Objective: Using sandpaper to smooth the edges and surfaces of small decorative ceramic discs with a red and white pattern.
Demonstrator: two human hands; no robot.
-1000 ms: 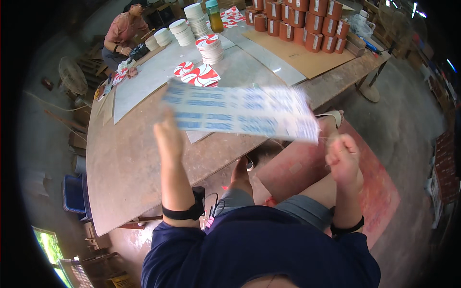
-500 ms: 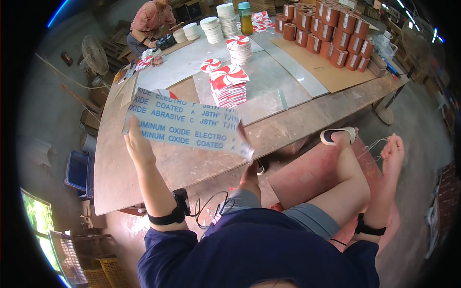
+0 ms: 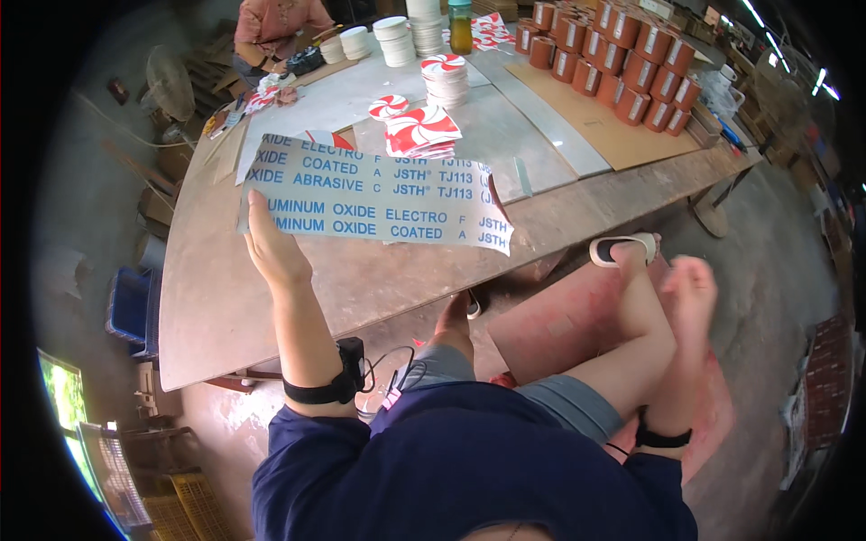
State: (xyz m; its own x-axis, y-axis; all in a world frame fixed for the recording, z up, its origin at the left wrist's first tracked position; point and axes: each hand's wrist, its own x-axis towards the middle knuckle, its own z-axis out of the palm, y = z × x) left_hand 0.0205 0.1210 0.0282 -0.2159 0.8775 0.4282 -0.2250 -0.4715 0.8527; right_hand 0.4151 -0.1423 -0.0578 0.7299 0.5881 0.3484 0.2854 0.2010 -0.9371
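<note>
My left hand (image 3: 273,242) grips the left end of a curved sheet of sandpaper (image 3: 374,212), with its pale, blue-printed back facing up. The thumb lies on top and the other fingers are hidden beneath. The sheet is held above the near side of the table, its right end loose and bent. Away to the right, over my bent leg, my right hand (image 3: 691,293) is raised and smeared by motion. I cannot make out its fingers or anything in them. Beyond the sheet stands a stack of red-and-white swirl-patterned pieces (image 3: 422,133), with a round swirl disc (image 3: 389,107) beside it.
The wooden table (image 3: 225,316) carries white disc stacks (image 3: 394,43), a swirl-topped stack (image 3: 446,86), a bottle (image 3: 461,32) and many brown rolls (image 3: 631,68). Across it a person in pink (image 3: 275,32) works. A fan (image 3: 170,83) and blue crate (image 3: 133,307) are left.
My right hand has swung inward to the left; the thin pale strands seen at it before no longer show. The sandpaper's right end has lifted and spread out. The view has shifted slightly.
</note>
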